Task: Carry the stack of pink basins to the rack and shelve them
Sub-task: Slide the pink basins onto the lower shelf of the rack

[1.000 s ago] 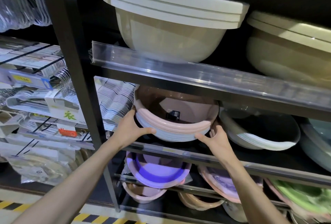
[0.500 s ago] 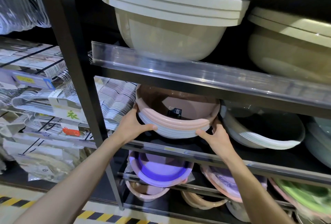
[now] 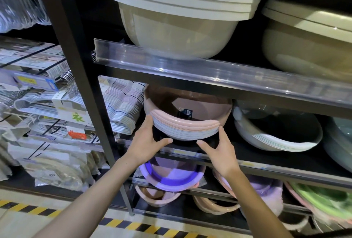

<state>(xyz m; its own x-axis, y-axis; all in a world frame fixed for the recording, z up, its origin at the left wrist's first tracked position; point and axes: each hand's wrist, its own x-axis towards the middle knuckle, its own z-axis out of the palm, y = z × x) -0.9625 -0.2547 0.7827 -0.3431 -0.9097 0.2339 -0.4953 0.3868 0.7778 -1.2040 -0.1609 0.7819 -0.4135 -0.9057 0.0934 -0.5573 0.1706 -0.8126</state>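
The stack of pink basins (image 3: 187, 124), with white basins nested beneath, sits tilted toward me on the middle shelf (image 3: 266, 166) of the black rack, at its left end. My left hand (image 3: 146, 146) holds the stack's left rim with the fingers, thumb spread under its front edge. My right hand (image 3: 219, 152) touches the right rim with its fingertips, thumb likewise under the front. A dark label shows inside the top basin.
Large beige basins (image 3: 177, 24) fill the shelf above, behind a clear plastic strip (image 3: 209, 70). A white basin stack (image 3: 276, 136) stands just right of the pink one. Purple (image 3: 171, 176), pink and green basins lie below. The rack's black post (image 3: 82, 66) and hanger packs are at left.
The stack has gone a little deeper onto the shelf. My thumbs have slipped from the front rim to below it, and both hands sit lower on the stack.
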